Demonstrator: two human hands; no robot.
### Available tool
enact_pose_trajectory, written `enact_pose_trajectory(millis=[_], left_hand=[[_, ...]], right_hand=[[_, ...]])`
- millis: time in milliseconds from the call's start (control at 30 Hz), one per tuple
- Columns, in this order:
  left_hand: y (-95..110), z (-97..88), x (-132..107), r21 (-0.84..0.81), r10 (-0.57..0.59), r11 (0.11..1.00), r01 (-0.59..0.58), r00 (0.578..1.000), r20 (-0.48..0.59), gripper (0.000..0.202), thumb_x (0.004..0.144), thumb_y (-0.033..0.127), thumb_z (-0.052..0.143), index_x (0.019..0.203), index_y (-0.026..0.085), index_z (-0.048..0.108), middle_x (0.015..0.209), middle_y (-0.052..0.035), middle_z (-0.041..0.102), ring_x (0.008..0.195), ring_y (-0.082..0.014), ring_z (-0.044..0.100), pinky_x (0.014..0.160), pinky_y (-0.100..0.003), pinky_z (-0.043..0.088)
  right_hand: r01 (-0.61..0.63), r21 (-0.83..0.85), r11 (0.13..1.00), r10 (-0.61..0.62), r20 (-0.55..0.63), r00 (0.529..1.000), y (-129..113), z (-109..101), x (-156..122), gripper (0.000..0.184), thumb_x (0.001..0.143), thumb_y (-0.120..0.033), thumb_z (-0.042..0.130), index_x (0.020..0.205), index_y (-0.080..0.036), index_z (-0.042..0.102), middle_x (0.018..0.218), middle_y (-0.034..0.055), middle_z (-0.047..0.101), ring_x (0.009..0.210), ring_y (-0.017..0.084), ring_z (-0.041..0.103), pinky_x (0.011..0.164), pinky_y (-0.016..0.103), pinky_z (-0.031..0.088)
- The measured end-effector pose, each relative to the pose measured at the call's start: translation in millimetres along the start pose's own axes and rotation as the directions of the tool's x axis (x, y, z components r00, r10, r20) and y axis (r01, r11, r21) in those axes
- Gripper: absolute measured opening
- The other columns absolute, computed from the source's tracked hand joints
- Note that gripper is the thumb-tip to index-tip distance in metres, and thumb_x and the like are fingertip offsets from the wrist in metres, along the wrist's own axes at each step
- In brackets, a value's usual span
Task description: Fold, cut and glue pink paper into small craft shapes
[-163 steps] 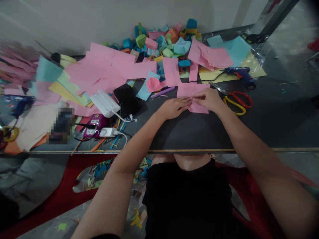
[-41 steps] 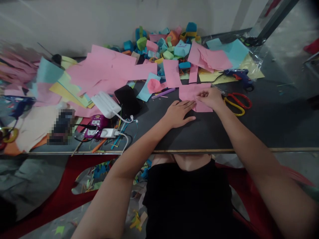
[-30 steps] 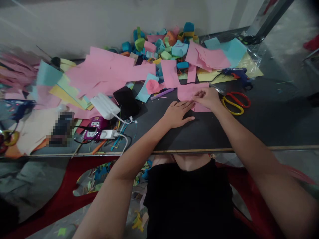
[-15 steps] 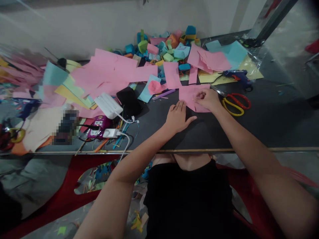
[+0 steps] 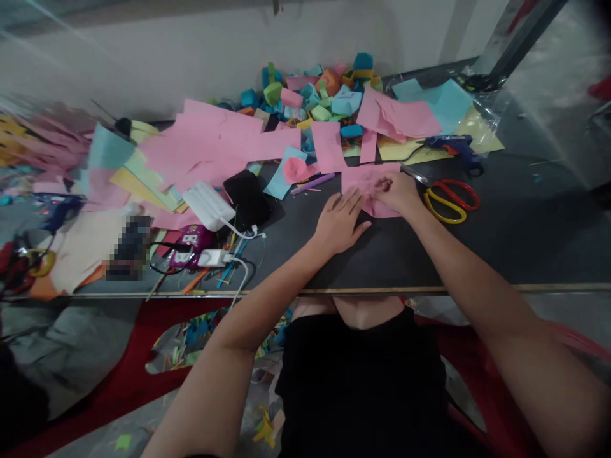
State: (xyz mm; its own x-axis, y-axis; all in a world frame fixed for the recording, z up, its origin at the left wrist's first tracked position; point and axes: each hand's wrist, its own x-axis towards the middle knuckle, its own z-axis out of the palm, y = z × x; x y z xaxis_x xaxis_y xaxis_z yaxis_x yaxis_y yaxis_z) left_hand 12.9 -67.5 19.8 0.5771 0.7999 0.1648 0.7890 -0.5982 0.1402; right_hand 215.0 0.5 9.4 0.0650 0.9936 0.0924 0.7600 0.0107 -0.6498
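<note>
A pink sheet of paper [image 5: 353, 177] lies flat on the dark tabletop in front of me. My left hand [image 5: 340, 221] rests on its lower left part, fingers stretched out and thumb apart. Over the sheet's right side is my right hand [image 5: 395, 193], its thumb and fingers pinched together; whatever sits between them is hidden or too small to make out. Scissors [image 5: 443, 197] with one red and one yellow handle lie just right of that hand. Left of the sheet are a purple pen-like stick [image 5: 312, 183] and a curled pink paper piece [image 5: 294, 170].
Colourful folded paper pieces [image 5: 321, 95] are heaped along the wall. Pink sheets [image 5: 205, 137] cover the left middle. A blue glue gun [image 5: 451, 145] lies at right. A white power bank [image 5: 209, 205], a black pouch [image 5: 247, 198] and a purple power strip [image 5: 191, 245] with cables stand at left.
My left hand has slid slightly further up over the pink sheet, toward the right hand. The right hand has shifted a little left, still pinched. The camera view has moved slightly.
</note>
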Motion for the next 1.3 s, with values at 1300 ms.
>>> enact_pose_trajectory(millis=[1300], left_hand=[[-31.2,-4.7,11.7,-0.052,-0.245,0.969,0.241,0.965,-0.089,0.046,0.106,0.037,0.037,0.116,0.009,0.072,0.127,-0.0201,0.072,0.121,-0.0298,0.067,0.106,-0.046,0.049]], right_hand=[[0.013,0.018,1.000,-0.013,0.035,0.999,-2.3,-4.1,-2.1,0.019,0.070,-0.029,0.083,0.083,-0.022,0.070,0.084,0.0054,0.071,0.078,0.021,0.066,0.076,0.038,0.051]])
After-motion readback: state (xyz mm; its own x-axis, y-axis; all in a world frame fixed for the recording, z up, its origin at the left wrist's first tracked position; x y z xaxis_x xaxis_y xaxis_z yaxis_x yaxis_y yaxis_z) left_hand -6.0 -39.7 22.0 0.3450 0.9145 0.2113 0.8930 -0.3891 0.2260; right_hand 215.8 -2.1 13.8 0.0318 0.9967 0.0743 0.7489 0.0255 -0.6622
